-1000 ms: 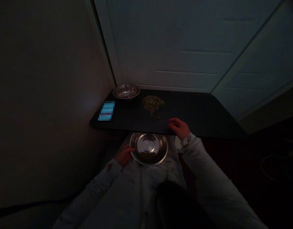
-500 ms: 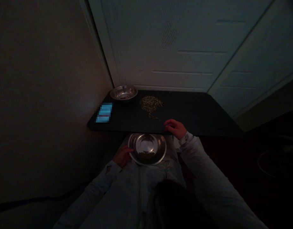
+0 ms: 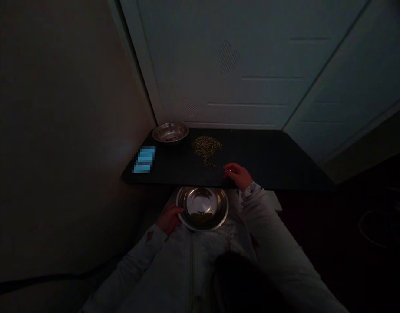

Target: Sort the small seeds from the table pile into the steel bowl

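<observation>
I have the left hand [image 3: 169, 219] at the near rim of a stainless steel bowl [image 3: 202, 208] resting in the person's lap; its fingers curl against the rim, though in this dim light I cannot tell whether they grip it; a small heap of dark grains [image 3: 200, 218] lies in the bottom of that bowl; the right hand [image 3: 239, 176] sits at the near edge of the black worktop [image 3: 271, 167], fingers drawn together and pointing left, and I cannot tell whether they pinch anything; just beyond those fingers runs the thin tail of a pile of speckled grains [image 3: 206, 146]; a second steel bowl [image 3: 170, 132] stands in the far left corner of the worktop, beside the pile and below a white panelled door [image 3: 245, 87]; a blue card [image 3: 144, 159], too blurred to read, lies flat near the left wall [image 3: 66, 130]; the person wears a pale zipped jacket [image 3: 193, 269].
</observation>
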{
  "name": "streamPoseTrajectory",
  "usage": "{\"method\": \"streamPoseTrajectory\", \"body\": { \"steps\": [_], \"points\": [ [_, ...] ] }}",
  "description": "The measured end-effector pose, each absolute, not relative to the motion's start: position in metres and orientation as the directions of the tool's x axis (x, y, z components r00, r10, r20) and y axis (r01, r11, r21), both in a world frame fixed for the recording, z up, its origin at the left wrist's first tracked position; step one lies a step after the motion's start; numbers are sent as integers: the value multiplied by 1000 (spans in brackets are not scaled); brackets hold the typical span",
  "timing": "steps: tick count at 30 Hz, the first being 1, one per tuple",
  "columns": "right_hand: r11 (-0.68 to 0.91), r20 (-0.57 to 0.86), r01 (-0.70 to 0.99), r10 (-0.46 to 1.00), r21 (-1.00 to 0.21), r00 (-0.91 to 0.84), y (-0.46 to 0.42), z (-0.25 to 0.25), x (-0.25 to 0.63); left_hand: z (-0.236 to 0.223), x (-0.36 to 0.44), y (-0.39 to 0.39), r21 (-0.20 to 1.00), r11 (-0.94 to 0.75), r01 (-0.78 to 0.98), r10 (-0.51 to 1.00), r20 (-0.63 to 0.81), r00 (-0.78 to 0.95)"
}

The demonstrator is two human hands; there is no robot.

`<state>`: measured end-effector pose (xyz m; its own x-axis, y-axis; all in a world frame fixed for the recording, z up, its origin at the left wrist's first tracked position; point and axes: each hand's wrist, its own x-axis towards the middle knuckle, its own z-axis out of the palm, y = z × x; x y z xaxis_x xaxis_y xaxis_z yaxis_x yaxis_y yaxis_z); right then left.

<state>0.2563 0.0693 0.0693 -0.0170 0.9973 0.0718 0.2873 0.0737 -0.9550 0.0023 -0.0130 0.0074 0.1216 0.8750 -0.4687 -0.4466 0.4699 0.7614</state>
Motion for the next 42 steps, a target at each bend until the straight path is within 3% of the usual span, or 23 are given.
{"method": "streamPoseTrajectory", "body": {
  "steps": [20, 26, 35, 42],
  "points": [
    [152, 137, 407, 988, -901, -67, 67, 63, 252, 1, 0, -14, 775, 441, -452, 891, -438, 118],
    [137, 79, 275, 974, -952, -214, 64, 65, 254, 2, 1, -13, 773, 436, -461, 892, -438, 110],
    [138, 154, 298, 988, -945, 32, 72, 64, 251, 0, 0, -13, 776, 438, -454, 892, -438, 111],
    [143, 180, 525, 984, -839, 19, 79, 59, 246, -3, -1, -12, 784, 432, -445, 895, -434, 104]
  ]
}}
